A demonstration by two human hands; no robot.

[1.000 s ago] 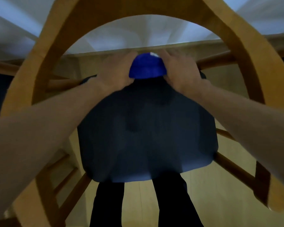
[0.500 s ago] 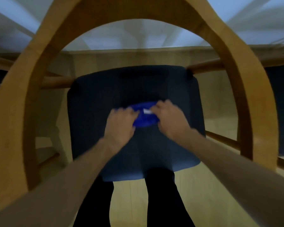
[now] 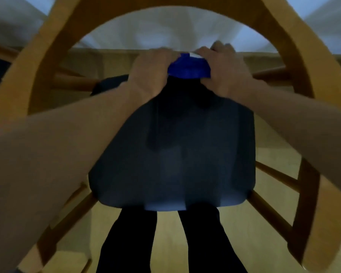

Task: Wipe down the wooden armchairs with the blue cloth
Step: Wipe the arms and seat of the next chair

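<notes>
1. Head view looks down through the curved wooden back rail of an armchair (image 3: 307, 62), whose arch fills the upper part of the frame and runs down both sides.
2. Its dark blue padded seat (image 3: 177, 154) sits at the centre of the frame, with wooden side rails and rungs showing at lower left and lower right.
3. A bright blue cloth (image 3: 188, 68) is bunched at the far edge of the seat, upper centre of the frame; a small white patch shows at its top edge.
4. At left of the cloth is the left hand (image 3: 151, 72), back of the hand up, fingers curled over the far side of the cloth and gripping its left end.
5. At right of the cloth, the right hand (image 3: 223, 69) has its fingers bent round the right end of the cloth and holds it against the seat edge.
6. Both forearms reach in from the lower left and right corners and meet at the cloth; the frame is blurred, so single fingers are hard to tell apart.
7. Beyond the hands a pale wooden surface edge crosses the upper frame, with white fabric (image 3: 165, 30) above it.
8. Two legs in dark trousers (image 3: 130, 243) stand at bottom centre, on a light wooden floor (image 3: 244, 243).
</notes>
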